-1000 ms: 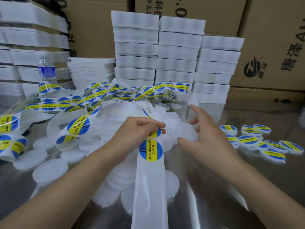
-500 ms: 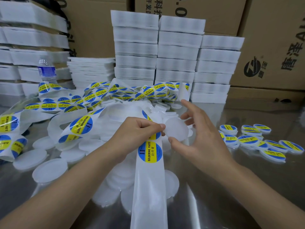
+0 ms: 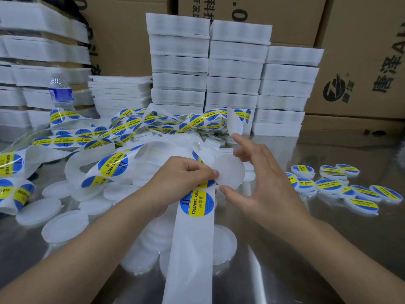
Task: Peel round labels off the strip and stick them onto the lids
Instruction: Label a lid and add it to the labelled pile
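A long white backing strip (image 3: 190, 249) with round blue-and-yellow "soldering paste" labels (image 3: 197, 204) runs from the front edge up over a heap of blank white lids (image 3: 65, 227) and coils away to the left. My left hand (image 3: 186, 178) pinches the strip at a label just above the lowest one. My right hand (image 3: 258, 185) holds one blank white lid (image 3: 230, 174) between thumb and fingers, tilted up, its edge touching my left fingertips.
Several labelled lids (image 3: 328, 185) lie on the shiny metal table (image 3: 328, 249) at the right. Stacks of white foam trays (image 3: 236, 69) and cardboard boxes (image 3: 361, 62) stand behind. A water bottle (image 3: 60, 93) is at the back left.
My right hand reached into the heap, picked up a blank lid and brought it over to my left fingertips. The left hand stayed pinching the strip.
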The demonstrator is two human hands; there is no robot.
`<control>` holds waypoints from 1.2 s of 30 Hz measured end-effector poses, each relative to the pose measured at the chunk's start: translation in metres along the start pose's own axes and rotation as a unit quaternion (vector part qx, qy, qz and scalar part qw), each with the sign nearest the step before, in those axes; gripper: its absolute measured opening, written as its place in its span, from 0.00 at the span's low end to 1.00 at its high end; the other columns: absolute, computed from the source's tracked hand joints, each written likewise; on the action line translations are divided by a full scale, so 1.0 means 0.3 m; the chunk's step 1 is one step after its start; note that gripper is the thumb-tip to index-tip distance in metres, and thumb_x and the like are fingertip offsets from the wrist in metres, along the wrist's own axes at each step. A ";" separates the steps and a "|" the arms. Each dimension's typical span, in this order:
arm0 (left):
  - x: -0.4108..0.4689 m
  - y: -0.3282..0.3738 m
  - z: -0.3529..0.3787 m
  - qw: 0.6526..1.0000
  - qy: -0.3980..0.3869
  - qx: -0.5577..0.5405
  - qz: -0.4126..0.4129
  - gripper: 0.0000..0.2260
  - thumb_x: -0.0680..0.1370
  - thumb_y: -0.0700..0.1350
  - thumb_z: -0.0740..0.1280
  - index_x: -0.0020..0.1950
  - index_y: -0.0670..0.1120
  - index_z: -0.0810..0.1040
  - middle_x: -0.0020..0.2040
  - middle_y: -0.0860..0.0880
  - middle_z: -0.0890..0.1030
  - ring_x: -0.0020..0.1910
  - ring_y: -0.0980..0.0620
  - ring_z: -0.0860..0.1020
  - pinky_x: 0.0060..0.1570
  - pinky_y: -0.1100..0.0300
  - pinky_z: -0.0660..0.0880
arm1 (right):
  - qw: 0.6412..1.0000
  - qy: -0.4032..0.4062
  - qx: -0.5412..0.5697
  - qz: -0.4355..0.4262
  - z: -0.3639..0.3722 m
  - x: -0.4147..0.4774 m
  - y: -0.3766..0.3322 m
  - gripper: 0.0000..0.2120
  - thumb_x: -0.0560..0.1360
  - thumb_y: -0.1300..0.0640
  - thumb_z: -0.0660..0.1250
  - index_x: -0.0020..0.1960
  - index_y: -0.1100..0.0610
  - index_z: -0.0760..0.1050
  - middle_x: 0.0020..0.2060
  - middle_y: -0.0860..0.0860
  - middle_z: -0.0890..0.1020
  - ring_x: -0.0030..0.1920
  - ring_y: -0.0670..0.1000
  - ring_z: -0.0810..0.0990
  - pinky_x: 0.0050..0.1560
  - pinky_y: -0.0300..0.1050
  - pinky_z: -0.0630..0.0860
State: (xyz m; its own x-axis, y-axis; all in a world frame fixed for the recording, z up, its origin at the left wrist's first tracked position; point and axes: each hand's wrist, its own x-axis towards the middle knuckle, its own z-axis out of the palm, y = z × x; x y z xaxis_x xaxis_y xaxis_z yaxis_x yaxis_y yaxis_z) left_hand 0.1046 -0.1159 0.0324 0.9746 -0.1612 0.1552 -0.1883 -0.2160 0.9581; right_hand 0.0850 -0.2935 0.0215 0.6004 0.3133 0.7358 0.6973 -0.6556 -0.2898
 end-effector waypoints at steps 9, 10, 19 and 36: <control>0.005 -0.002 -0.002 0.999 -0.004 -0.036 -0.011 0.13 0.75 0.43 0.69 0.32 0.52 0.85 0.33 0.53 0.84 0.33 0.58 0.81 0.35 0.70 0.77 | 0.999 0.032 0.007 0.019 -0.005 0.005 -0.011 0.33 0.67 0.52 0.70 0.66 0.38 0.59 0.50 0.42 0.74 0.52 0.41 0.71 0.57 0.45 0.68; 0.006 -0.002 -0.002 0.999 -0.003 -0.036 -0.012 0.13 0.75 0.43 0.69 0.32 0.53 0.85 0.34 0.53 0.84 0.33 0.58 0.81 0.36 0.70 0.77 | 0.997 0.049 0.048 0.042 -0.007 0.007 -0.017 0.31 0.67 0.53 0.69 0.65 0.38 0.62 0.49 0.41 0.75 0.51 0.41 0.73 0.57 0.42 0.68; 0.010 -0.004 -0.005 0.999 0.007 -0.045 -0.019 0.11 0.75 0.44 0.69 0.33 0.52 0.85 0.34 0.53 0.85 0.31 0.59 0.80 0.32 0.70 0.76 | 0.842 0.143 0.415 0.314 -0.048 0.062 -0.011 0.16 0.73 0.51 0.64 0.30 0.52 0.82 0.27 0.46 0.76 0.30 0.44 0.72 0.39 0.40 0.71; 0.007 -0.002 -0.007 0.999 -0.015 -0.037 0.007 0.11 0.75 0.45 0.69 0.33 0.53 0.85 0.34 0.55 0.84 0.32 0.62 0.79 0.32 0.72 0.73 | 0.831 0.080 0.366 0.411 -0.042 0.063 -0.014 0.23 0.78 0.50 0.59 0.30 0.55 0.83 0.25 0.47 0.73 0.26 0.46 0.68 0.32 0.38 0.69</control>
State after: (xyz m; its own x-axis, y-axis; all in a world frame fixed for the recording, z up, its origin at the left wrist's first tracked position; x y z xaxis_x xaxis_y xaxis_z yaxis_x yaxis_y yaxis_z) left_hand 0.1070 -0.1141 0.0327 0.9678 -0.1923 0.1622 -0.1911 -0.1425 0.9712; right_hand 0.0883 -0.2935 0.0444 0.9725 -0.1680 0.1613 0.1651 0.0083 -0.9862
